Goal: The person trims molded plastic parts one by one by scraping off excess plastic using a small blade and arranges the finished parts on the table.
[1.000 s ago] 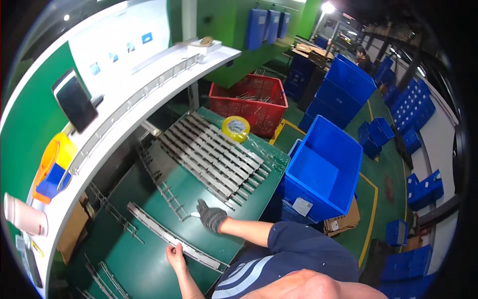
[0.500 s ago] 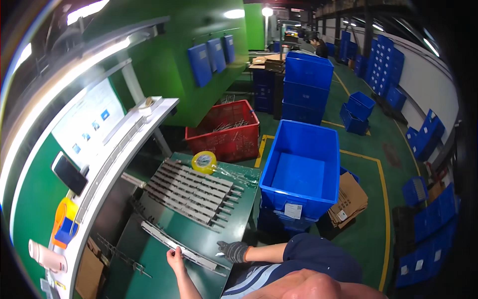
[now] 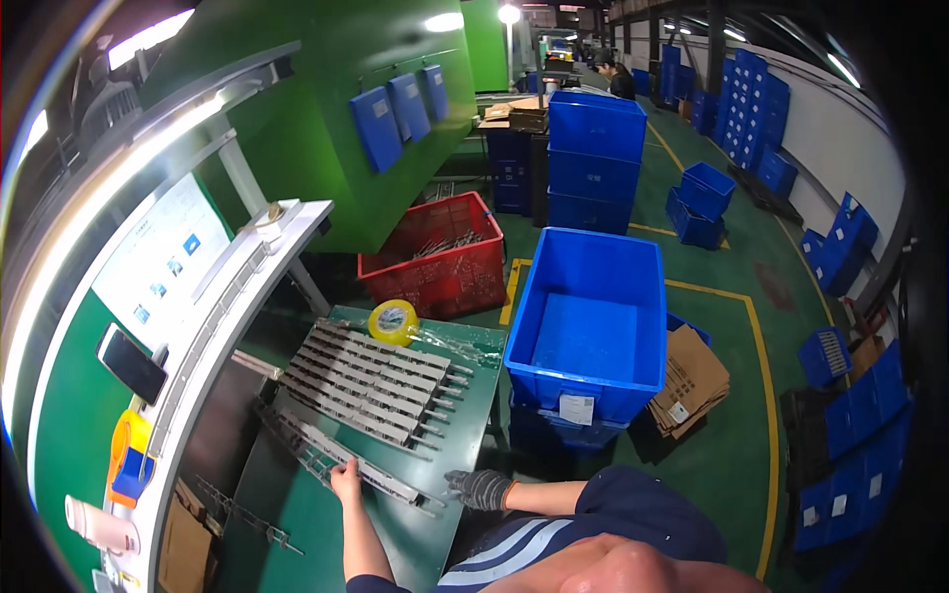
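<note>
My bare left hand [image 3: 346,481] has its fingers closed on the near edge of a long, slim metal rail [image 3: 386,479], which lies slanted on the green tabletop. Past the rail's right end is my right hand [image 3: 479,489], in a grey knit glove with an orange cuff. Its fingers are bent together; whatever they may hold is too small to make out. Just beyond the rail, similar metal rails [image 3: 371,381] lie side by side in a flat batch, thin rods sticking out at their right ends. Behind them sits a roll of yellow tape [image 3: 393,322], with clear film beside it.
The green table [image 3: 297,524] has a white shelf [image 3: 213,326] along its left, carrying a phone [image 3: 131,364] and a pink bottle [image 3: 102,525]. A red crate [image 3: 435,272] of metal parts stands behind. Right of the table are a large blue bin [image 3: 585,326] and flattened cardboard [image 3: 687,381].
The view has shifted slightly, moving the scene leftward. My left hand stays on the rail, which now shows a thin rod frame along its near side. My gloved hand sits slightly farther from the rail.
</note>
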`<state>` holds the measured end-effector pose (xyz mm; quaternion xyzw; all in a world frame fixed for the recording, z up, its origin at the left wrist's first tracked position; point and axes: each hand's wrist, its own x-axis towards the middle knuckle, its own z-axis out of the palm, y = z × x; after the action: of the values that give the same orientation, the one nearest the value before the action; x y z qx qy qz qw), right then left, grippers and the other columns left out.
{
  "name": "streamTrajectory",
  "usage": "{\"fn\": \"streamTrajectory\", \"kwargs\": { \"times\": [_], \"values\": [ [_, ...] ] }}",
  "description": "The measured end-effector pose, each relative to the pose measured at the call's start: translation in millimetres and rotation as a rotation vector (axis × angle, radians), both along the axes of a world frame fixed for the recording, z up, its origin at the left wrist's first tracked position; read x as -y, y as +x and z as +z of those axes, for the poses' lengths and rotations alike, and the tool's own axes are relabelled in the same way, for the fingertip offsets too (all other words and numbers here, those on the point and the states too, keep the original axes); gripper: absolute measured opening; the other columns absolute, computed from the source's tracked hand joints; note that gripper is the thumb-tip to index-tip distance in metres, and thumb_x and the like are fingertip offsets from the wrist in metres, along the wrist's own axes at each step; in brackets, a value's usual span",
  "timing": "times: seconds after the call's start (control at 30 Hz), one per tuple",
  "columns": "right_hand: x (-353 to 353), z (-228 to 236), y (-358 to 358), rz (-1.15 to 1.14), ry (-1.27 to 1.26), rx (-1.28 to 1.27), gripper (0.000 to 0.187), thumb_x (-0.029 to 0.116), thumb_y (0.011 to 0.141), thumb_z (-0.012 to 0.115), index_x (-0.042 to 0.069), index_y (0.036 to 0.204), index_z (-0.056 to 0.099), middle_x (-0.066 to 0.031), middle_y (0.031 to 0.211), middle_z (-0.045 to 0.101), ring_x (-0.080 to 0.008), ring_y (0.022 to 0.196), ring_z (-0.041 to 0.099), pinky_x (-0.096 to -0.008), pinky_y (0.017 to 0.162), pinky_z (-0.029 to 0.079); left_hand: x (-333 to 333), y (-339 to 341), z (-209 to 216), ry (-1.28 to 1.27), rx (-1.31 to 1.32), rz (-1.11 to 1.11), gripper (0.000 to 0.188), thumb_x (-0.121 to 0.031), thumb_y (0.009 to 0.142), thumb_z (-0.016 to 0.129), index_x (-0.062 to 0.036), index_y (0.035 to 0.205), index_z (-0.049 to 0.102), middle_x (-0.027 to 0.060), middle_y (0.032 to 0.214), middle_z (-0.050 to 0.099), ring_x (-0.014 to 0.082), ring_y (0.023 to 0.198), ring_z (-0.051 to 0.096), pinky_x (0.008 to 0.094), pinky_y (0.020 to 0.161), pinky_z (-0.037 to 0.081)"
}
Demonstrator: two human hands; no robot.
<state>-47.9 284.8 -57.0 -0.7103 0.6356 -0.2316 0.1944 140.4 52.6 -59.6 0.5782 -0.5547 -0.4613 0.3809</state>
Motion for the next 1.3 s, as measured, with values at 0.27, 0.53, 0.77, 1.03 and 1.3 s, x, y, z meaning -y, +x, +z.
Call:
{"fn": "streamTrajectory", "kwargs": {
  "times": [0.27, 0.53, 0.77, 1.03, 1.3],
  "values": [
    [3.3, 5.0, -16.0, -0.086, -0.078, 0.158, 0.028, 0.012, 0.074, 0.045, 0.006, 0.101, 0.050, -0.0128, 0.107, 0.049, -0.0271, 0.090, 0.052, -0.0322, 0.077, 0.042, -16.2, -30.6, 61.0, 0.019, 0.310, -0.021, 0.050, -0.040, 0.064, 0.059, 0.0053, 0.085, 0.055, 0.0194, 0.079, 0.058, 0.0282, 0.075, 0.057, 0.0346, 0.068, 0.043],
    [6.8, 11.2, -19.8, -0.038, -0.039, 0.277, 0.026, 0.007, 0.074, 0.048, 0.005, 0.100, 0.053, -0.0119, 0.104, 0.052, -0.0247, 0.094, 0.051, -0.0296, 0.080, 0.041, 11.3, -35.2, 31.7, 0.034, 0.330, 0.058, 0.040, -0.036, 0.064, 0.058, 0.0029, 0.071, 0.053, 0.0178, 0.068, 0.056, 0.0304, 0.067, 0.055, 0.0361, 0.062, 0.042],
    [4.3, 21.7, -15.4, -0.058, -0.016, 0.365, 0.025, 0.002, 0.073, 0.049, 0.004, 0.097, 0.054, -0.0115, 0.100, 0.054, -0.0249, 0.090, 0.053, -0.0295, 0.077, 0.042, 27.1, -44.7, 34.8, -0.005, 0.377, 0.184, 0.042, -0.035, 0.066, 0.058, 0.0044, 0.076, 0.051, 0.0212, 0.077, 0.055, 0.0327, 0.075, 0.053, 0.0373, 0.066, 0.041],
    [1.9, 22.4, -21.6, -0.083, 0.001, 0.231, 0.027, 0.014, 0.076, 0.046, 0.005, 0.101, 0.050, -0.0126, 0.103, 0.052, -0.0267, 0.091, 0.051, -0.0321, 0.078, 0.041, 31.7, -66.6, 69.7, -0.174, 0.652, -0.018, 0.038, -0.036, 0.071, 0.051, 0.0003, 0.077, 0.057, 0.0202, 0.085, 0.055, 0.0336, 0.082, 0.052, 0.0413, 0.072, 0.040],
    [4.4, -23.2, -10.9, -0.058, -0.012, 0.334, 0.031, 0.026, 0.082, 0.043, 0.011, 0.108, 0.048, -0.0106, 0.106, 0.051, -0.0242, 0.099, 0.048, -0.0327, 0.084, 0.038, 58.5, 75.8, 39.3, -0.587, 1.254, -0.010, 0.040, -0.033, 0.070, 0.054, -0.0151, 0.106, 0.051, 0.0103, 0.119, 0.040, 0.0290, 0.112, 0.032, 0.0453, 0.087, 0.028]
  ]
}}
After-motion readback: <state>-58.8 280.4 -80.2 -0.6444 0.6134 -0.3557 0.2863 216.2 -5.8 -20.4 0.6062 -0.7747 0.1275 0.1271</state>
